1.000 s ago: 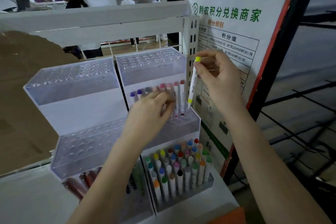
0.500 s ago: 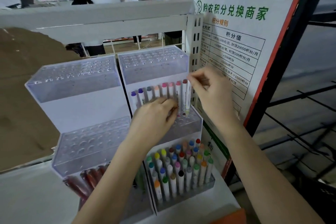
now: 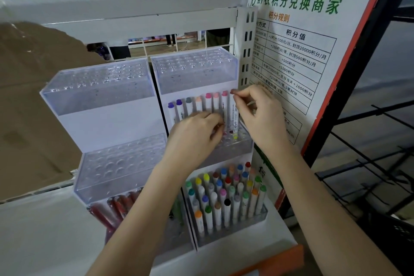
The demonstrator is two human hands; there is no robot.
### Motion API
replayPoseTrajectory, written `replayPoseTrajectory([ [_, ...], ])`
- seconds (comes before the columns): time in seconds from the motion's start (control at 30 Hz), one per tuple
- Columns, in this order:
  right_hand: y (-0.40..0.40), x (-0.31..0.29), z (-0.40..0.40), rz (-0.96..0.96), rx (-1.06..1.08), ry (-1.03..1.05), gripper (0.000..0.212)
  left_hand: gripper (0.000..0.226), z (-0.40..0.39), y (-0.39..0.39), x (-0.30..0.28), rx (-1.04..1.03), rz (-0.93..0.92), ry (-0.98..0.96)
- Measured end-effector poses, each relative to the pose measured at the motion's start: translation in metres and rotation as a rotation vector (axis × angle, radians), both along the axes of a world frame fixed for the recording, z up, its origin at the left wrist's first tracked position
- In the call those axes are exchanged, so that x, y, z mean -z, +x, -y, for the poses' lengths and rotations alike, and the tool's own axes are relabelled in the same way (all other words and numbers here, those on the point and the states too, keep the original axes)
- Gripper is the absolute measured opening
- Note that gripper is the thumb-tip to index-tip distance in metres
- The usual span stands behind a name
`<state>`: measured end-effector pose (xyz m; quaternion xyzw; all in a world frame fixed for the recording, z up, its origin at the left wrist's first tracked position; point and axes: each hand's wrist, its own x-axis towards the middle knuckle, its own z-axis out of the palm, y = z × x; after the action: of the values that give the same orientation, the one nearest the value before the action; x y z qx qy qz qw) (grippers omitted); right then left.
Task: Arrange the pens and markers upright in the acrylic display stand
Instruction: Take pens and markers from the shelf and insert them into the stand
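Note:
Two tiered acrylic display stands stand side by side, the left stand (image 3: 96, 89) and the right stand (image 3: 195, 69). A row of white markers (image 3: 201, 105) with coloured caps stands upright in the right stand's middle tier. My right hand (image 3: 259, 116) pinches the top of the rightmost marker (image 3: 234, 119), whose yellow lower tip sits in a hole. My left hand (image 3: 195, 134) rests against the lower barrels of the row with its fingers curled. Whether it grips one is hidden.
The right stand's bottom tier (image 3: 264, 213) is packed with upright markers. Reddish pens (image 3: 116, 206) lean in the left stand's bottom tier. A printed poster (image 3: 298, 51) and a black rack frame (image 3: 363, 119) stand right. People move behind the white shelf (image 3: 134, 9).
My right hand has brought the yellow-tipped marker down from mid-air into the right end of the middle row. My left hand has stayed at the row.

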<state>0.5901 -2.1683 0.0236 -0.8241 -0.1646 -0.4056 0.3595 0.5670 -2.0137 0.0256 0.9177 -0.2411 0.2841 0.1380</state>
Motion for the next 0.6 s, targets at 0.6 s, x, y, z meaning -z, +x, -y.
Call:
replayPoseTrajectory([
  [0.6, -0.059, 0.012, -0.059, -0.113, -0.028, -0.313, 0.011, 0.025, -0.050, -0.036, -0.020, -0.105, -0.150, 0.250],
])
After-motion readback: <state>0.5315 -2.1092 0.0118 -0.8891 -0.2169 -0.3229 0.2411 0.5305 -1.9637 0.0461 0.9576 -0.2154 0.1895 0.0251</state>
